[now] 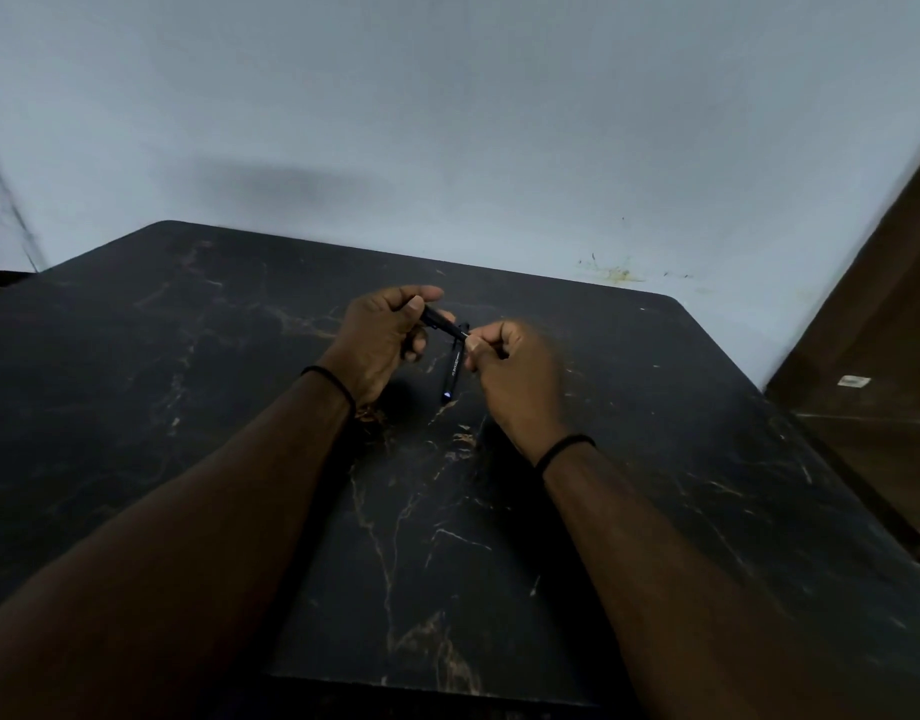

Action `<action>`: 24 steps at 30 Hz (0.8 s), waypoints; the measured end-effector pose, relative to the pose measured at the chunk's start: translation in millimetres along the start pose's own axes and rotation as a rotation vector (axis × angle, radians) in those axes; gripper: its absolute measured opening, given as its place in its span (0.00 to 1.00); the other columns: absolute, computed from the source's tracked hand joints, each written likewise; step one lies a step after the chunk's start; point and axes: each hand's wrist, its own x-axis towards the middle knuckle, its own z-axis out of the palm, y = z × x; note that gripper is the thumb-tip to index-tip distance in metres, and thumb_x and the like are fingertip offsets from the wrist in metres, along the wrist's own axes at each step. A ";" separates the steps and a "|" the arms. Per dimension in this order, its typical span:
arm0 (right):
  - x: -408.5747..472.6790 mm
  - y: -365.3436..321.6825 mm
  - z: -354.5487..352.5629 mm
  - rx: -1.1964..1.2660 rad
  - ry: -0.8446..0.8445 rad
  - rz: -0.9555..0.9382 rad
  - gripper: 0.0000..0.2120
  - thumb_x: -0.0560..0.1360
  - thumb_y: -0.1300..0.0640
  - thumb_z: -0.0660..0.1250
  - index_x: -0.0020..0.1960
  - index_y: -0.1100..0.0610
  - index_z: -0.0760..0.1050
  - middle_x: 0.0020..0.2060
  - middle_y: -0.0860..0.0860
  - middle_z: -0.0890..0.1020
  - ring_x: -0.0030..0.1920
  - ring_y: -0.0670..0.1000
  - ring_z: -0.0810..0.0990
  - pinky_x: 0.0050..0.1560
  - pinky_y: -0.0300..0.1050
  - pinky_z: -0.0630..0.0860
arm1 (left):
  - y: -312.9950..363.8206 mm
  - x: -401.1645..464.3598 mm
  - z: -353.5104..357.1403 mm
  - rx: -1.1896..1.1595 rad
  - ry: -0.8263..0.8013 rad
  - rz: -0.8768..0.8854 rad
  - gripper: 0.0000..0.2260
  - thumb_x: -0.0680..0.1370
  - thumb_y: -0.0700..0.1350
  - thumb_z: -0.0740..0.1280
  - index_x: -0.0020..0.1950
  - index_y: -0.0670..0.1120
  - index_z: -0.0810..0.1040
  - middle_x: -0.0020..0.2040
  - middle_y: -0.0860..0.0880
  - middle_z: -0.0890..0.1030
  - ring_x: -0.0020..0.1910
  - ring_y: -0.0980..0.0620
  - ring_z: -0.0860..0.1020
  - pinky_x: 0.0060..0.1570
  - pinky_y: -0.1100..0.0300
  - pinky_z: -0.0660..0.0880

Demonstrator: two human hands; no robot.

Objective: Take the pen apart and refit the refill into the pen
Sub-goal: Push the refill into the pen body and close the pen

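My left hand (382, 337) is closed around a short black pen piece (440, 320) that slants down to the right. My right hand (510, 374) pinches the thin tip end of that piece, or the refill coming out of it; blur hides which. Both hands hover just above the black marble-patterned table (240, 407). A second black pen part (451, 374) with white lettering and a bluish end lies on the table beneath the hands, pointing toward me.
A pale wall stands right behind the table's far edge. A brown wooden door or cabinet (873, 356) rises at the right. Black bands sit on both wrists. The table's near edge runs across the bottom of the view.
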 end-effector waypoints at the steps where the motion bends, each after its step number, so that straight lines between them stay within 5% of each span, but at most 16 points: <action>1: -0.4 -0.7 -0.1 -0.006 0.002 0.001 0.10 0.77 0.57 0.69 0.38 0.47 0.78 0.32 0.44 0.83 0.35 0.39 0.80 0.34 0.30 0.71 | 0.4 -0.3 -0.9 -0.001 -0.005 0.002 0.12 0.83 0.38 0.56 0.61 0.38 0.76 0.45 0.43 0.84 0.25 0.55 0.71 0.25 0.64 0.67; 7: -5.5 -0.4 1.0 -0.018 -0.222 0.047 0.07 0.72 0.47 0.69 0.40 0.50 0.79 0.29 0.43 0.84 0.31 0.42 0.83 0.37 0.46 0.79 | 0.3 -1.4 5.9 0.046 -0.116 0.039 0.12 0.84 0.41 0.57 0.62 0.45 0.77 0.48 0.43 0.84 0.28 0.53 0.70 0.27 0.63 0.67; 10: 1.3 4.4 -1.7 -0.013 -0.112 0.092 0.09 0.69 0.49 0.74 0.34 0.49 0.78 0.28 0.42 0.82 0.31 0.44 0.81 0.37 0.48 0.80 | -2.5 -0.1 15.3 0.190 0.035 0.066 0.10 0.83 0.46 0.60 0.59 0.45 0.78 0.48 0.43 0.84 0.28 0.53 0.70 0.28 0.61 0.67; 15: 8.6 18.3 -8.9 -0.129 -0.013 0.230 0.14 0.71 0.48 0.74 0.32 0.53 0.76 0.29 0.51 0.81 0.35 0.56 0.82 0.43 0.60 0.82 | -13.6 5.6 6.5 0.755 0.285 0.156 0.15 0.80 0.48 0.65 0.37 0.42 0.76 0.33 0.46 0.77 0.32 0.51 0.72 0.37 0.56 0.70; 20: 14.3 19.0 -1.3 -0.402 0.016 0.159 0.18 0.72 0.46 0.73 0.31 0.58 0.77 0.27 0.52 0.79 0.32 0.54 0.80 0.32 0.44 0.71 | -16.9 5.5 9.1 0.884 0.299 0.156 0.09 0.79 0.47 0.66 0.47 0.44 0.82 0.44 0.47 0.83 0.43 0.50 0.79 0.43 0.62 0.69; 24: 19.1 18.1 5.4 -0.508 -0.012 0.158 0.17 0.74 0.46 0.70 0.36 0.59 0.81 0.28 0.51 0.79 0.32 0.52 0.78 0.30 0.40 0.65 | -16.9 6.8 7.2 0.882 0.320 0.149 0.09 0.79 0.47 0.66 0.48 0.44 0.83 0.44 0.47 0.83 0.42 0.52 0.78 0.43 0.63 0.67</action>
